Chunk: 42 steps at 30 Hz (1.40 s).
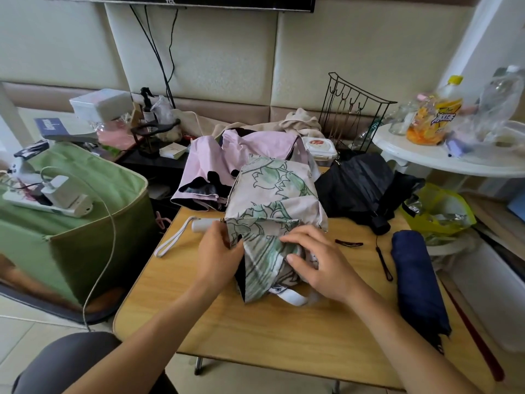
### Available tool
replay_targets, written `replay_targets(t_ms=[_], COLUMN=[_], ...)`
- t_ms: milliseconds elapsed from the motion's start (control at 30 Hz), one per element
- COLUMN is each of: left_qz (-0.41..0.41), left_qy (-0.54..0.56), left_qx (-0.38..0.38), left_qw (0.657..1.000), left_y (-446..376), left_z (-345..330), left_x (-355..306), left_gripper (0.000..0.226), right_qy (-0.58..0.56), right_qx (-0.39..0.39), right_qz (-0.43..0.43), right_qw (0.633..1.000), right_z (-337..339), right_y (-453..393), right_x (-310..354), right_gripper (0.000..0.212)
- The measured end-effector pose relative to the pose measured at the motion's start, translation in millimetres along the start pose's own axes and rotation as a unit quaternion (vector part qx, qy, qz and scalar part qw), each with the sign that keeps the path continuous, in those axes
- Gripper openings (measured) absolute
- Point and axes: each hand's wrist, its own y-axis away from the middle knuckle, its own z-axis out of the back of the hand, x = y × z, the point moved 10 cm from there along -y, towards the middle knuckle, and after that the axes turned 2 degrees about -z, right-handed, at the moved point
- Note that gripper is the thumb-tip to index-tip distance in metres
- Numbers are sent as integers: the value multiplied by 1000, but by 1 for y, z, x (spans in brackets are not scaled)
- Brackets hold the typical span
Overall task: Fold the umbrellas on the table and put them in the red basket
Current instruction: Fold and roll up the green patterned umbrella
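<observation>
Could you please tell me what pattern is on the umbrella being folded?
Green leafy line drawings on pale pink fabric, seen in the head view.

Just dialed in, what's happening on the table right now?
A person is gathering the floral umbrella at the table's middle: the left hand grips its canopy near the white handle, the right hand pinches the fabric. A pink umbrella and black umbrella lie unfolded behind; a navy umbrella lies rolled at right.

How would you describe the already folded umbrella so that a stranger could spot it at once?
Start at the wooden table and go to its right edge. There lies the navy umbrella, rolled into a tight tube. The floral umbrella, pink umbrella and black umbrella are all loose and crumpled.
</observation>
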Motion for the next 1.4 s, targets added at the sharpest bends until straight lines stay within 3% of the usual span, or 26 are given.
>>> replay_targets(t_ms=[100,167,300,400,600,700,833,900,1000,1167,1267,1400], left_qz=[-40,-57,-81,-155,-260,-330,-255,-168,-83,-1,23,-1], left_qy=[-32,23,63,23,35,-13,25,141,270,354,381,354], left_qx=[-88,-56,53,105,-17,37,123,155,124,99,90,131], left_qw=[995,996,993,982,965,943,959,963,951,930,920,926], left_y=[9,15,27,28,30,41,35,29,21,20,18,19], left_z=[27,26,10,2,28,16,-3,-5,5,2,1,-5], left_x=[-9,-17,-33,-46,-72,-89,-69,-57,-45,-37,-34,-38], left_gripper=[39,58,70,49,29,22,24,40,61,50,44,38], right_qy=[3,6,-32,-57,-121,-127,-129,-138,-137,-97,-69,-43], right_qx=[43,-4,-73,-84,-76,-49,18,-16,-75,-106,-98,-114], right_qz=[-11,-16,-23,-14,30,17,-7,-19,-20,20,24,13], right_qw=[999,1000,997,995,989,991,991,990,988,989,993,992], right_z=[-3,8,24,30,42,37,26,35,50,52,50,55], right_y=[-1,-3,-4,-3,-4,-7,-5,-6,-7,-5,-4,-6], right_x=[-1,1,4,10,32,30,23,16,13,24,24,14], right_gripper=[40,27,17,19,21,26,11,7,7,15,37,25])
